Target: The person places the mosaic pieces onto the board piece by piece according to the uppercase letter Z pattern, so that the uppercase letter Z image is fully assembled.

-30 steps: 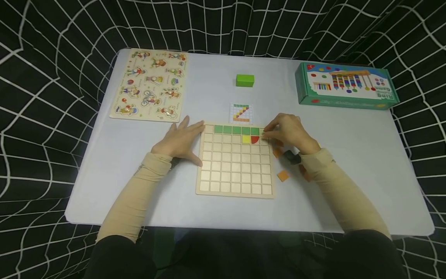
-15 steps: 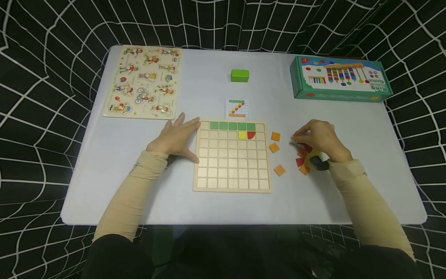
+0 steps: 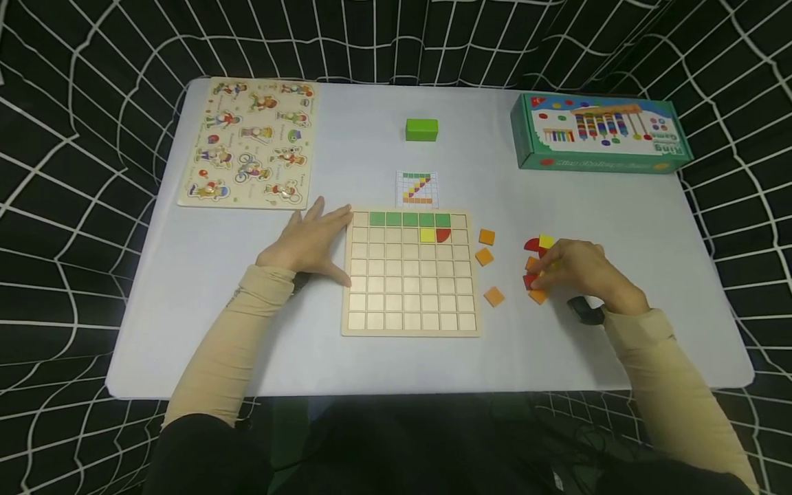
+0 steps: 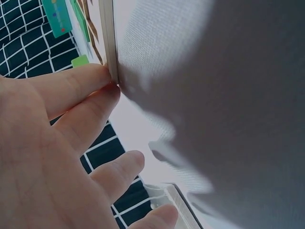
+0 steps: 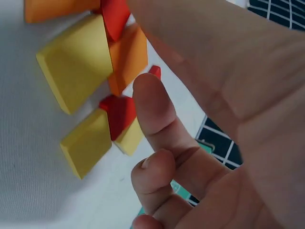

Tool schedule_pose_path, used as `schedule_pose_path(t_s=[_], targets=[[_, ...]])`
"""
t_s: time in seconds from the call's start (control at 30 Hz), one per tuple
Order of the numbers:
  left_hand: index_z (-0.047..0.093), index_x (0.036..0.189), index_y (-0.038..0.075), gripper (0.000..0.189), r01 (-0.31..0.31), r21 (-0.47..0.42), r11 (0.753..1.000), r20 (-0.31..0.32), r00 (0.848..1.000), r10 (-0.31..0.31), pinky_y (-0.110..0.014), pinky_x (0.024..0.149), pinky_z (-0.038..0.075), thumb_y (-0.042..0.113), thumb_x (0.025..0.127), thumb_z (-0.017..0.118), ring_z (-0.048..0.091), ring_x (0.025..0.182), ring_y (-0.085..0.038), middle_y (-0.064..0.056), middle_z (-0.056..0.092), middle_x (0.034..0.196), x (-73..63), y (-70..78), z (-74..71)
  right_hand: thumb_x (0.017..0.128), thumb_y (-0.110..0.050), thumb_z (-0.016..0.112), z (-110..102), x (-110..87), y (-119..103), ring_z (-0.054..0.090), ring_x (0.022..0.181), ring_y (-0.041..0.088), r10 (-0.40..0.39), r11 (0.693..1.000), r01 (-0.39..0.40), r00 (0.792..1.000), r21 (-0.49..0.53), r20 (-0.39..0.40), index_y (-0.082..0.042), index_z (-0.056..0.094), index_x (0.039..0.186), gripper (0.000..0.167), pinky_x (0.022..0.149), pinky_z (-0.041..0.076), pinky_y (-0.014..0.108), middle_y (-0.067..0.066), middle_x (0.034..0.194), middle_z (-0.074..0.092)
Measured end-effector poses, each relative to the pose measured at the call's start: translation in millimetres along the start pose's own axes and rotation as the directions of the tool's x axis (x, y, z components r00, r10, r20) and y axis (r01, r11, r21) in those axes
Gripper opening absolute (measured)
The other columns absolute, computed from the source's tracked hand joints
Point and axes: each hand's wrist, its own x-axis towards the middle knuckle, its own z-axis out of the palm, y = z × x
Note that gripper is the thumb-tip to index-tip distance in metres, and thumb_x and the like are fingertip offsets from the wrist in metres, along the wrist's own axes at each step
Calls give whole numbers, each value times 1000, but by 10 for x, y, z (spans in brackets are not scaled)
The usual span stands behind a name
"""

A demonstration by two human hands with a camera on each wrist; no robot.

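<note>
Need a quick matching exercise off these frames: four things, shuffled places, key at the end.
Things
1. pattern card
2. left hand
3. toy box
4. right hand

Places
A. at the loose tiles
B. just past the far edge of the grid board
C. at the far right of the table
D. at the left edge of the grid board

Pairs: 1-B, 2-D, 3-C, 4-A

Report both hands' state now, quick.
Left hand: open, touching the left edge of the board.
Right hand: open, over the loose tiles, no grip visible.
</note>
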Motion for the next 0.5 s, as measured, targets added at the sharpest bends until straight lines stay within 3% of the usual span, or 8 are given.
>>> schedule_pose_path(t_s=[0.13, 0.27, 0.5], targets=[[25, 165, 11, 133, -1, -10, 1000, -2, 1000, 1, -77, 126, 3, 57, 61, 94, -3, 162, -47, -3, 14, 176, 7, -13, 7, 81, -25, 87, 57, 12, -40, 61, 113, 42, -25, 997, 25, 1000, -74, 1, -4, 82, 103, 30, 91, 33, 55, 23, 117, 71], [24, 165, 12, 133, -2, -18, 1000, -2, 1000, 2, -77, 126, 3, 57, 61, 94, -4, 162, -46, -2, 13, 176, 4, -21, 18, 83, -24, 85, 94, 18, -79, 62, 107, 39, -47, 991, 45, 999, -127, -13, -3, 81, 104, 30, 92, 38, 58, 21, 110, 72], [25, 165, 11, 132, -9, -19, 1000, -8, 1000, 9, -78, 125, 3, 57, 61, 94, -3, 162, -46, -3, 14, 176, -9, -18, 12, 82, -22, 87, 117, 64, -153, 59, 94, 32, -43, 996, 38, 997, -75, -62, -4, 76, 94, 24, 89, 37, 53, 13, 91, 72]])
